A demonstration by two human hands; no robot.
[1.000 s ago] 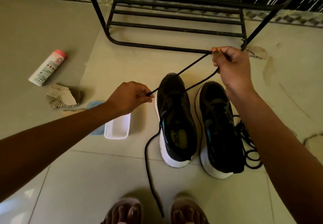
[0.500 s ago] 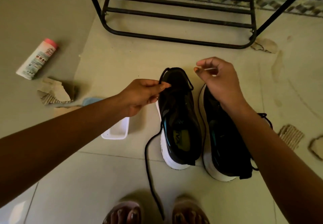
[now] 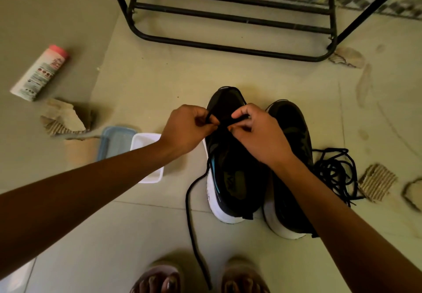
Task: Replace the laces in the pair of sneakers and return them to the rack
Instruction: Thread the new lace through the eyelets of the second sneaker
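Observation:
Two black sneakers with white soles stand side by side on the floor, toes toward the rack: the left sneaker (image 3: 230, 174) and the right sneaker (image 3: 290, 146). A black lace (image 3: 190, 219) trails from the left sneaker toward my feet. My left hand (image 3: 186, 129) and my right hand (image 3: 258, 132) meet over the left sneaker's forefoot, each pinching a part of the lace. A loose pile of black lace (image 3: 335, 171) lies right of the right sneaker. The black metal shoe rack (image 3: 228, 18) stands beyond.
A white container (image 3: 146, 146) and its blue lid (image 3: 115, 142) sit left of the sneakers. A white bottle with a pink cap (image 3: 40, 72) lies far left. Cardboard scraps lie at the left (image 3: 62, 119) and at the right (image 3: 376, 182). My sandalled feet (image 3: 201, 279) are at the bottom.
Both hands came down and together, from holding the lace stretched above the sneakers to pinching it low over the left sneaker's forefoot. The camera moved closer.

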